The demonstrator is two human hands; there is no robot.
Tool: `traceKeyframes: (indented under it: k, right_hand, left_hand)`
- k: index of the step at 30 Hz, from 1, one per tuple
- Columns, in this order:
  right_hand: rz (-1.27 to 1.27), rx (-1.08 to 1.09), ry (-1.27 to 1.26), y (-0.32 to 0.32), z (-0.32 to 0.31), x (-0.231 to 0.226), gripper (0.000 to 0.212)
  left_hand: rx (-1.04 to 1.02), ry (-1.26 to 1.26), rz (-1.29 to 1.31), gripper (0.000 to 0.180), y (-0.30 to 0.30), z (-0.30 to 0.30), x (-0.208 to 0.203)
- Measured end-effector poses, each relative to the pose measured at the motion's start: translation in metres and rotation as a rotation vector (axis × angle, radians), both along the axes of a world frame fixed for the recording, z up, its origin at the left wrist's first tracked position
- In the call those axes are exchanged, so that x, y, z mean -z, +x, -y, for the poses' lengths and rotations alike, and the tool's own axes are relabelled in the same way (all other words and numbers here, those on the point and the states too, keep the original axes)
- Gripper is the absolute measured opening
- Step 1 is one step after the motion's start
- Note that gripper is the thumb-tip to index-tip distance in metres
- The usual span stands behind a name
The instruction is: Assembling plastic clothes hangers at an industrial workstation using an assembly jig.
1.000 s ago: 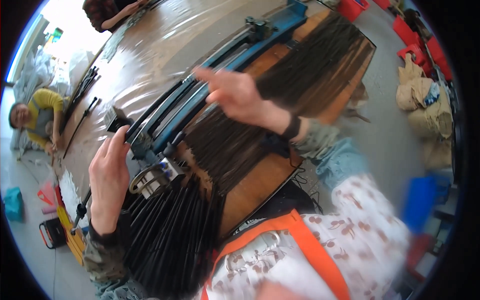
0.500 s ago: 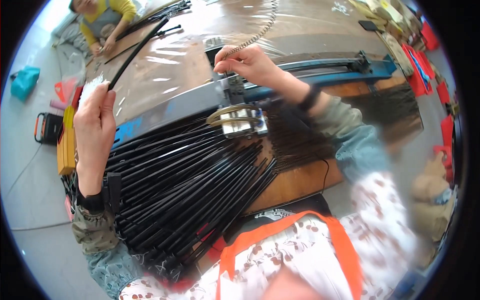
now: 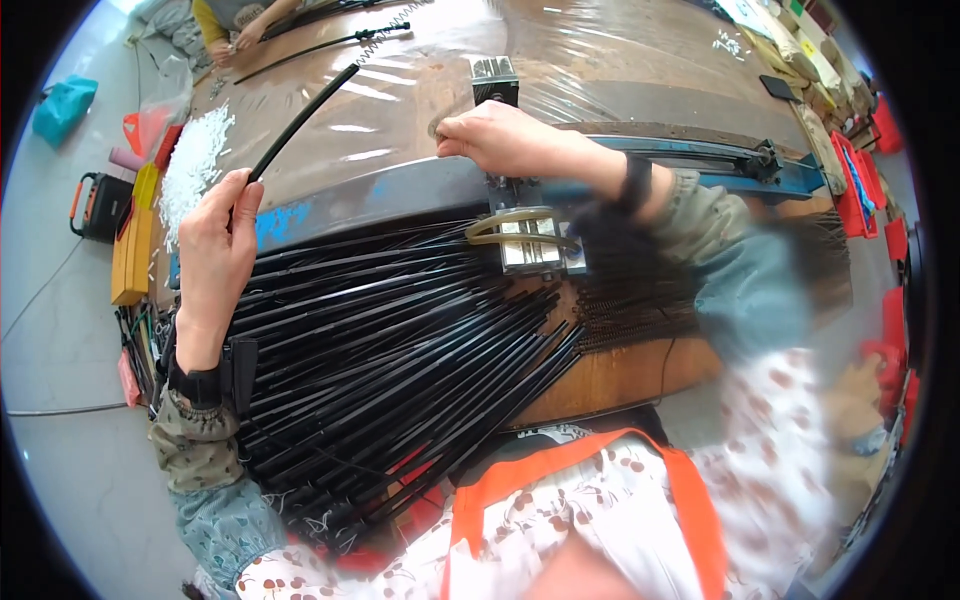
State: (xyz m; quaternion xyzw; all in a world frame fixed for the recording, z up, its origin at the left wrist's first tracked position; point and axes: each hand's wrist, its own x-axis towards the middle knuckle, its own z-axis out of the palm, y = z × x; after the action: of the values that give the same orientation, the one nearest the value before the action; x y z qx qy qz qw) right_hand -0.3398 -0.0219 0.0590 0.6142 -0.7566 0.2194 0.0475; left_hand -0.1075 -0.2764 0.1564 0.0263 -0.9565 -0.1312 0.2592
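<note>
My left hand (image 3: 218, 240) is raised at the left, its fingers closed round the lower end of a black tube (image 3: 305, 122) that slants up and to the right. A thin coil spring (image 3: 388, 32) shows at the tube's upper tip and runs out of view at the top. My right hand (image 3: 505, 138) is closed above the bench fixture (image 3: 530, 242), with a blurred brownish coil at its fingertips. Whether that coil belongs to the same spring cannot be seen. Below my hands, many black tubes (image 3: 400, 340) lie fanned out in a pile.
A blue rail (image 3: 800, 172) runs along the table (image 3: 410, 190) to the right. Many brown springs (image 3: 640, 300) lie under my right forearm. A white heap of small pieces (image 3: 195, 160) sits beside a yellow box (image 3: 135, 260). Across the table, a co-worker's hands (image 3: 235, 40) are at work.
The view has shifted, moving the scene to the right. The spring ran up from my right hand before; now one shows at the black tube's tip. The tube leans further right.
</note>
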Motion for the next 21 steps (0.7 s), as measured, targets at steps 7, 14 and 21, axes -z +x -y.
traceKeyframes:
  k: [7, 14, 21]
  right_hand:
    - [-0.365, 0.283, -0.145, -0.040, -0.139, 0.021, 0.014]
    - [-0.600, 0.615, 0.011, -0.076, -0.323, 0.017, 0.007]
    - [-0.405, 0.573, -0.049, -0.099, -0.359, 0.069, 0.006]
  left_hand:
    - [-0.031, -0.065, 0.094, 0.021, 0.003, 0.020, 0.004]
    - [0.353, -0.155, 0.156, 0.012, -0.084, -0.044, 0.069]
    - [0.265, -0.116, 0.208, 0.031, -0.110, -0.071, 0.105]
